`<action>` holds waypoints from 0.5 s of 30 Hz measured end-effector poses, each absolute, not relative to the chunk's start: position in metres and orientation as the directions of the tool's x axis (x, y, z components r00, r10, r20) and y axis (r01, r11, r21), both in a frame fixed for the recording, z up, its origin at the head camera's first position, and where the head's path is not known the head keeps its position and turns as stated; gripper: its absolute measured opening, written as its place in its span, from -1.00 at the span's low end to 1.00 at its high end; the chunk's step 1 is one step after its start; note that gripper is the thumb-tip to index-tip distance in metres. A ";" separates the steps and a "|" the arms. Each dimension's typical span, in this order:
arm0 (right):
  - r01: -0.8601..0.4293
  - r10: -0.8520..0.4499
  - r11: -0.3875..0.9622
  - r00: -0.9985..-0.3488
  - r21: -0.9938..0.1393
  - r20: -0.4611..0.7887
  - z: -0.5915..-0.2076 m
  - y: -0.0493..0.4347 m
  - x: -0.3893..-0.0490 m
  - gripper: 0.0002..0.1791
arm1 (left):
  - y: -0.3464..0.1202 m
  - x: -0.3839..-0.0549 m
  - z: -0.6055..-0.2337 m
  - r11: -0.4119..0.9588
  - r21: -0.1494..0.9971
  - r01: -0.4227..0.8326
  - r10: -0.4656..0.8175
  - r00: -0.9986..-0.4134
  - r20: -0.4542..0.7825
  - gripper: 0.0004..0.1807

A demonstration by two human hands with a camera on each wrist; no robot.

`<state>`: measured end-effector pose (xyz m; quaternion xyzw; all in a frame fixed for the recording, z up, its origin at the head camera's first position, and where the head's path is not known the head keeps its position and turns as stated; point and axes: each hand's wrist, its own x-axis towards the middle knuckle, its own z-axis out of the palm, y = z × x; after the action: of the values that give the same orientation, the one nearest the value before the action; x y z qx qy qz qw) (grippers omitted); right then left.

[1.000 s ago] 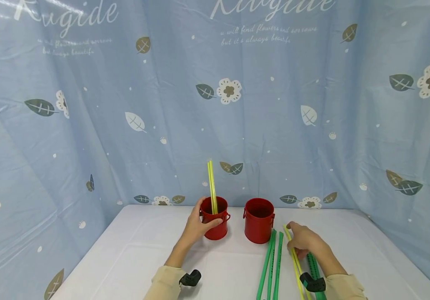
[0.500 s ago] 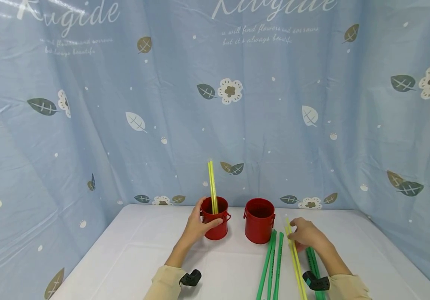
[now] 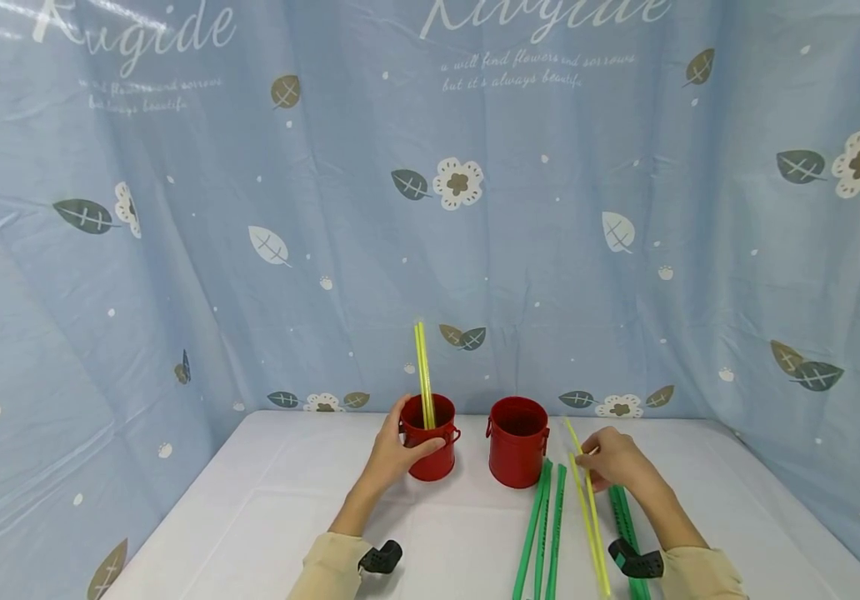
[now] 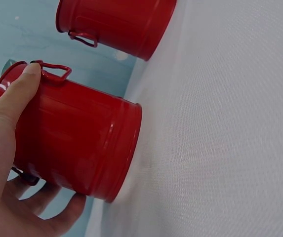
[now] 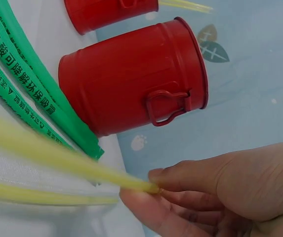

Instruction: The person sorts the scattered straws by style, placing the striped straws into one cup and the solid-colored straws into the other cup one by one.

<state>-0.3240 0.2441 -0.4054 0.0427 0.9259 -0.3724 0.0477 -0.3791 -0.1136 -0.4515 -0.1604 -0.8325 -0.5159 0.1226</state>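
Note:
My left hand point(image 3: 394, 454) holds the left red pail point(image 3: 439, 461), thumb over its near side by the handle and fingers around the far side. Several yellow straws point(image 3: 424, 367) stand in that pail, leaning slightly left. Between thumb and fingertips, my right hand point(image 3: 613, 460) pinches the end of another yellow straw point(image 5: 77, 160), which is raised at this end. Just beside it, a second yellow straw point(image 5: 47, 193) lies on the white cloth. A second red pail point(image 3: 517, 450) stands upright between my hands, with no straws showing above its rim.
Green-wrapped straws point(image 3: 531, 533) lie on the white tablecloth point(image 3: 460, 542) in front of the right pail. More green-wrapped straws point(image 3: 625, 521) lie partly under my right wrist. A blue printed curtain point(image 3: 520, 250) hangs behind the table.
My right hand has moved forward and up, pinching one yellow straw, whose far end now sits apart from the other one's. The left hand stays on its pail.

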 end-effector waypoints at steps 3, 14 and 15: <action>0.120 0.049 0.718 -0.991 -0.686 -0.123 -0.406 0.243 -0.324 -0.69 | -0.114 -0.379 -0.453 0.412 0.823 0.391 0.138 -0.920 0.368 0.03; 0.121 0.045 0.686 -0.991 -0.718 -0.123 -0.402 0.242 -0.320 -0.65 | -0.114 -0.378 -0.450 0.412 0.819 0.400 0.144 -0.916 0.375 0.02; 0.117 0.043 0.685 -0.992 -0.719 -0.121 -0.402 0.242 -0.320 -0.64 | -0.114 -0.378 -0.450 0.411 0.819 0.400 0.145 -0.916 0.374 0.02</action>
<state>-0.3199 0.2418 -0.4019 0.0437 0.9166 -0.3947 0.0471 -0.3780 -0.1142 -0.4500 -0.1642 -0.8309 -0.5172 0.1231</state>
